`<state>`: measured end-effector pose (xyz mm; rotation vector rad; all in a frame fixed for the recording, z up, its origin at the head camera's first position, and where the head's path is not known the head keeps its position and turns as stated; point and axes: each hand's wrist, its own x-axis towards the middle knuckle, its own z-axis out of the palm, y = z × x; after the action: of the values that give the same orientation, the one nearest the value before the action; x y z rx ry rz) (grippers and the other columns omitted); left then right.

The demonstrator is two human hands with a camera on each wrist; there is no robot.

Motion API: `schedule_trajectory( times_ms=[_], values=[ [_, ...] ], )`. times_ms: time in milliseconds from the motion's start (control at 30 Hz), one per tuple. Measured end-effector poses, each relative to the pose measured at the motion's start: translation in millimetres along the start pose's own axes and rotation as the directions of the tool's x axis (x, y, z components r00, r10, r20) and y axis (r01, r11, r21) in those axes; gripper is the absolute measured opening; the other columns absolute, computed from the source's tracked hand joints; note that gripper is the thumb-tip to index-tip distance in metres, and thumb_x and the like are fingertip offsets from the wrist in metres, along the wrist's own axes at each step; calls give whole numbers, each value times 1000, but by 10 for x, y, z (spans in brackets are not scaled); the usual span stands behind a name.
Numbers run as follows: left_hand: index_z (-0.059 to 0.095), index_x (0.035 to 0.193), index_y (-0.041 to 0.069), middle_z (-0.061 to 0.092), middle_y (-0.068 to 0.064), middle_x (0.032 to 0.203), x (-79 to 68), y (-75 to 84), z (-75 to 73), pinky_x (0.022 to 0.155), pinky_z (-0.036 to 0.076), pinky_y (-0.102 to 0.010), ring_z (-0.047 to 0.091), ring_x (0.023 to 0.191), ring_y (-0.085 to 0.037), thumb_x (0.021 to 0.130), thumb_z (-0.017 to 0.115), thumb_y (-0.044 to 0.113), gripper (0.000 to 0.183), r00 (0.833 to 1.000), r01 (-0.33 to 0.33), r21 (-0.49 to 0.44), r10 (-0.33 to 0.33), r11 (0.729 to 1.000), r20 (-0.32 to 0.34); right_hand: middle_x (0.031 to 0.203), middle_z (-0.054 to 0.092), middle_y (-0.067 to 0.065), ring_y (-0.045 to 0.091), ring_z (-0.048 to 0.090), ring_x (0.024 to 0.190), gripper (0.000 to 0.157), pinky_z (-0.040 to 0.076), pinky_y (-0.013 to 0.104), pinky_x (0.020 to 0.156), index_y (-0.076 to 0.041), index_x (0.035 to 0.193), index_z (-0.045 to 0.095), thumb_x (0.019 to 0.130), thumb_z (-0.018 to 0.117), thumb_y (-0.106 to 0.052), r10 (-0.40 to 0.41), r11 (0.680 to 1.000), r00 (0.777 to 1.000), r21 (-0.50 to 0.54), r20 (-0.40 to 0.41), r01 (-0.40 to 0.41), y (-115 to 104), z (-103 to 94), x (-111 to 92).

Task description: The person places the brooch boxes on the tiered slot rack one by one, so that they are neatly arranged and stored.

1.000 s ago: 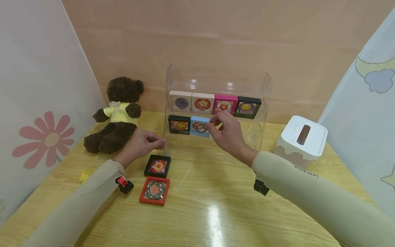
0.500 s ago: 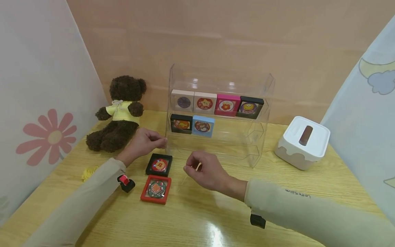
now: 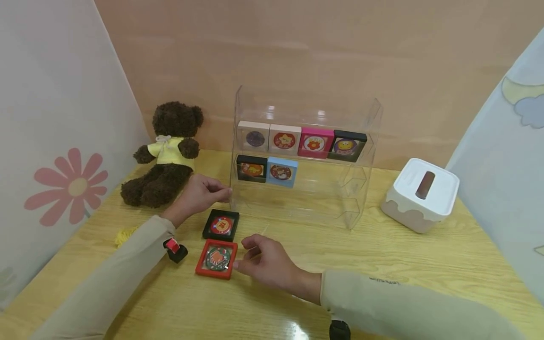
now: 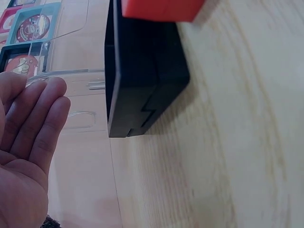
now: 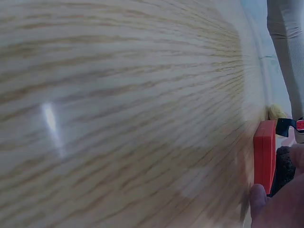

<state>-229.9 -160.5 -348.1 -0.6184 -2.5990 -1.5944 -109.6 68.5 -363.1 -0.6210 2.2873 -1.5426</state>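
Observation:
A clear acrylic display rack (image 3: pixel 297 200) stands at the back of the table. Its top shelf row bears several small square display frames; a black frame (image 3: pixel 251 168) and a light blue frame (image 3: pixel 282 171) sit in the row below. My left hand (image 3: pixel 199 192) pinches the rack's left edge between thumb and fingers; the left wrist view shows the fingers (image 4: pixel 40 114) bent against the clear plastic. On the table lie a black frame (image 3: pixel 221 225) and, nearer me, a red frame (image 3: pixel 216 259). My right hand (image 3: pixel 269 264) reaches the red frame's right side, thumb tip at its edge, fingers loosely bent.
A brown teddy bear (image 3: pixel 170 153) in a yellow top sits at the back left, with yellow yarn (image 3: pixel 125 236) before it. A white-lidded box (image 3: pixel 420 196) stands right of the rack. Wall sheets enclose the table's sides and back.
My right hand has left the light blue frame in the rack and moved down and left to the red frame. The left hand stays at the rack's edge.

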Motion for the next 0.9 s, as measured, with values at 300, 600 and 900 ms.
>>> schedule_trajectory(
  times_ms=[300,600,900],
  values=[
    [76,88,-1,71,-3,73,17,39,-6,67,55,-43,69,71,-26,90,69,22,24,1000,0,19,0,1000,0,117,59,11,18,61,93,66,50,24,76,8,130,49,79,80,-21,-24,995,1000,-95,-14,23,43,77,102],
    [75,88,-2,71,-6,73,6,13,0,66,55,-42,69,72,-29,89,70,21,24,1000,7,18,-7,1000,-6,96,57,1,9,56,82,63,47,22,72,5,127,55,77,82,-23,-63,967,998,-246,26,68,61,132,214],
    [75,88,-3,70,-7,73,4,-15,10,66,56,-41,69,71,-30,89,69,20,24,1000,-2,12,2,1000,-7,97,56,1,8,51,86,61,44,23,77,5,125,57,76,82,-22,-53,942,996,-327,78,76,29,89,181]
  ],
)
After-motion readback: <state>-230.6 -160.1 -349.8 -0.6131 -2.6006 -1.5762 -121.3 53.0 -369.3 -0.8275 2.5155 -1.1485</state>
